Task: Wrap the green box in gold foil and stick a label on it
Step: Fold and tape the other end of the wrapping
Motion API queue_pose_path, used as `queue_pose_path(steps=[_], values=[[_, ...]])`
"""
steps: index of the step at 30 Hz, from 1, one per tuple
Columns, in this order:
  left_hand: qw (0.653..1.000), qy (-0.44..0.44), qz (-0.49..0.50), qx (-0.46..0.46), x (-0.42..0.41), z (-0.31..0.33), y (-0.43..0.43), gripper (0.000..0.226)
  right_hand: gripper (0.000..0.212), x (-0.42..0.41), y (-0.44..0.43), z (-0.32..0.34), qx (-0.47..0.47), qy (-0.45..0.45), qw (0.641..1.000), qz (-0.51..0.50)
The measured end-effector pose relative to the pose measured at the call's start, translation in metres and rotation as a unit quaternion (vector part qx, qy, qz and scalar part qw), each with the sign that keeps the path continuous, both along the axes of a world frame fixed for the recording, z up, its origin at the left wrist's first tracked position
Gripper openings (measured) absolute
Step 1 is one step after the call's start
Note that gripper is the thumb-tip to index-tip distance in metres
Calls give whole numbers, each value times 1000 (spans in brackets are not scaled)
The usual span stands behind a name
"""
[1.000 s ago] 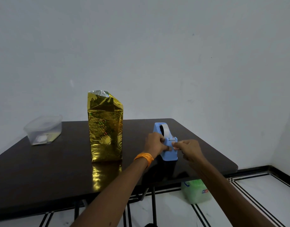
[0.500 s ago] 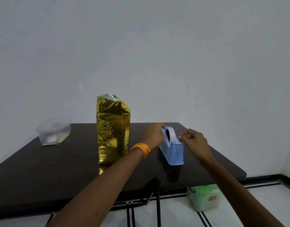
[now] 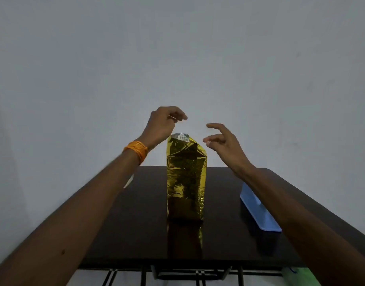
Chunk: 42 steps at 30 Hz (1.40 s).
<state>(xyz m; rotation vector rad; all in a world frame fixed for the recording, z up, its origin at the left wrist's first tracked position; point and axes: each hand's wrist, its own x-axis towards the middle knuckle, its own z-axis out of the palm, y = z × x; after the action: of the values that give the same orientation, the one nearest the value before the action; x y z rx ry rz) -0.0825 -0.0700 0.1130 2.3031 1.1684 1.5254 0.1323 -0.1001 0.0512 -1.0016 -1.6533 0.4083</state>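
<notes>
Step in hand: closing the top of the wrap. Green box [image 3: 185,182] stands upright near the middle of the desk [image 3: 136,223], gold foil covering every side that shows; no green visible. The foil at the top is gathered into a slanted peak, and a silver flap [image 3: 180,136] of its underside sticks up at the crown, not pressed flat. Left hand [image 3: 161,124], orange thread band [image 3: 136,150] at the wrist, hovers just above and to the left of that peak. Its fingers are curled, with thumb and forefinger close together. A pale glint sits between them, too small to identify, so I cannot tell whether it pinches a strip of tape or nothing. Right hand [image 3: 222,141] is beside the peak on the other side, fingers spread and loose, holding nothing, not touching the foil. Blue tape dispenser [image 3: 258,211] lies on the desk to the right, partly hidden by the right forearm. No label seen on the box. Judgement: wrapping nearly complete, top seam unsealed, label step not yet begun. Next move likely calls for the right hand to press the flap down flat while the left fixes it. Foil is thin and springy, so firm, even pressure is needed. The tall box could tip if pushed sideways.
</notes>
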Motion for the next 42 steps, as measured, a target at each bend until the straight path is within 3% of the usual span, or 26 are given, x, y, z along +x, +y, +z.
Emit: queue_pose_path(steps=[3, 7, 11, 15, 18, 21, 25, 33, 42], values=[[992, 122, 16, -20, -26, -13, 10, 60, 45, -9, 14, 6, -25, -57, 998, 14], [970, 240, 38, -11, -30, -24, 27, 50, 41, -16, 21, 3, -39, -127, 991, 19], [974, 222, 41, 23, -25, -15, 38, 24, 39, -16, 20, -1, -25, -136, 990, 8], [969, 243, 27, 44, -19, -8, 38, 21, 40, -12, 22, -1, -6, -161, 987, -2], [996, 76, -21, 45, -20, -19, 39, 15, 41, -14, 21, -1, 3, -171, 985, 2], [996, -80, -6, 41, -27, -39, 39, 16, 43, -13, 21, -2, 2, -164, 986, 9], [973, -215, 1, -88, -40, -76, 42, 10, 41, -10, 23, -4, -4, -143, 990, 16], [948, -162, -125, -242, -23, -97, 33, 17, 44, -10, 25, -7, -27, -109, 993, 36], [936, -90, -141, -310, -13, -82, 33, 21, 45, -11, 29, -9, -40, -96, 993, 45]])
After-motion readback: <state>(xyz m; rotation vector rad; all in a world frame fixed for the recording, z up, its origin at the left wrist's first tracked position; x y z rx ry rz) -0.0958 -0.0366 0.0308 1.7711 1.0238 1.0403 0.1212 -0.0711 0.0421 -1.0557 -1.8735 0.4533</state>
